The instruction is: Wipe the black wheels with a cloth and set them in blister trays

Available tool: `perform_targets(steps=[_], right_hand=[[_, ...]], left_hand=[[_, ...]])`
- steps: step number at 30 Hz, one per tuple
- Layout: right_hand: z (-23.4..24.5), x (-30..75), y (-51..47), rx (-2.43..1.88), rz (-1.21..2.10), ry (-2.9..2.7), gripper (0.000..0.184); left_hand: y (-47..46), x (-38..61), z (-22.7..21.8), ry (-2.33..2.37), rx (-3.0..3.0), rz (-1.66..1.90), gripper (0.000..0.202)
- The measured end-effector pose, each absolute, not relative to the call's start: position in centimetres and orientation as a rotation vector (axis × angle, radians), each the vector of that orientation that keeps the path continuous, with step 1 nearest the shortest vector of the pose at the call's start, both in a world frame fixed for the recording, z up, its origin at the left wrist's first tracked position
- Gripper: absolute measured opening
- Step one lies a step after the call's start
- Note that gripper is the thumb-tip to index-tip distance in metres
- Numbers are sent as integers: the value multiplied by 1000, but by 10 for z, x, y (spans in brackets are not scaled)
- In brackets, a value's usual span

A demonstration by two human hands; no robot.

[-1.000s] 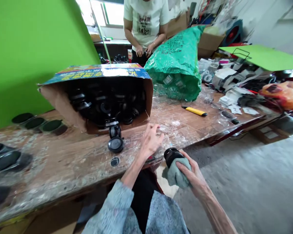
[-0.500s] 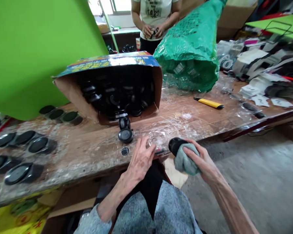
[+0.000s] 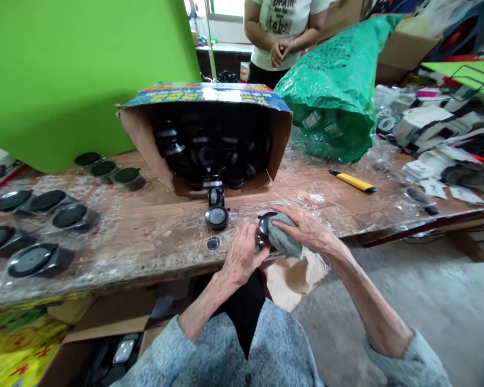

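At the table's near edge my two hands meet around a black round piece that looks like a suction-cup mount. My left hand closes on its lower side, fingers curled and partly hiding it. A grey-green cloth is bunched in my right hand and presses against the piece's right side. Just left of the hands lie a similar black mount and a small dark disc.
A tipped carton full of black mounts opens toward me. Several clear-packed black mounts stand at left. A green plastic bag and yellow utility knife lie right. Another person's hands are clasped behind the table.
My right hand has brought the cloth and black piece left and up over the table edge. My left hand, empty before, has closed on the piece. The view has shifted slightly.
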State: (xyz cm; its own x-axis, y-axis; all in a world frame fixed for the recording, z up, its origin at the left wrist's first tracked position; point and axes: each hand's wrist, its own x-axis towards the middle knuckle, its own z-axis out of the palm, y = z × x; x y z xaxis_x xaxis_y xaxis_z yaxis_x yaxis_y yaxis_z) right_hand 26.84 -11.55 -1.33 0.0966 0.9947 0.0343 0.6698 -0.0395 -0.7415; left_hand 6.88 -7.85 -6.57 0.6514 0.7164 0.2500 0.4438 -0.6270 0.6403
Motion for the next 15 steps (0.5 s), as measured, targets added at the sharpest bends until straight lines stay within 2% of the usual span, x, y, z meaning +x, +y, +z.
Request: perform_targets(steps=[2,4,7,9,12,15], right_hand=[[-13,271,-115,-1742,688,-1682,29],[-12,274,-118,-1728,696,-1768,25],[-9,274,-134,-1794,686,-1804,30],[-7,273,-150,-1887,689,-1688,29],[-4,268,-171,-1952,812,-1490,20],[-10,266,-187,-2030,920,-1266,32]], left_hand=[[-78,67,-66,918,2248,687,38],[-77,67,-63,931,2238,691,48],[-70,73,-57,923,2336,646,76],[-63,82,-55,856,2355,559,88],[-63,91,-53,814,2288,460,78],[-81,74,-48,916,2233,484,64]])
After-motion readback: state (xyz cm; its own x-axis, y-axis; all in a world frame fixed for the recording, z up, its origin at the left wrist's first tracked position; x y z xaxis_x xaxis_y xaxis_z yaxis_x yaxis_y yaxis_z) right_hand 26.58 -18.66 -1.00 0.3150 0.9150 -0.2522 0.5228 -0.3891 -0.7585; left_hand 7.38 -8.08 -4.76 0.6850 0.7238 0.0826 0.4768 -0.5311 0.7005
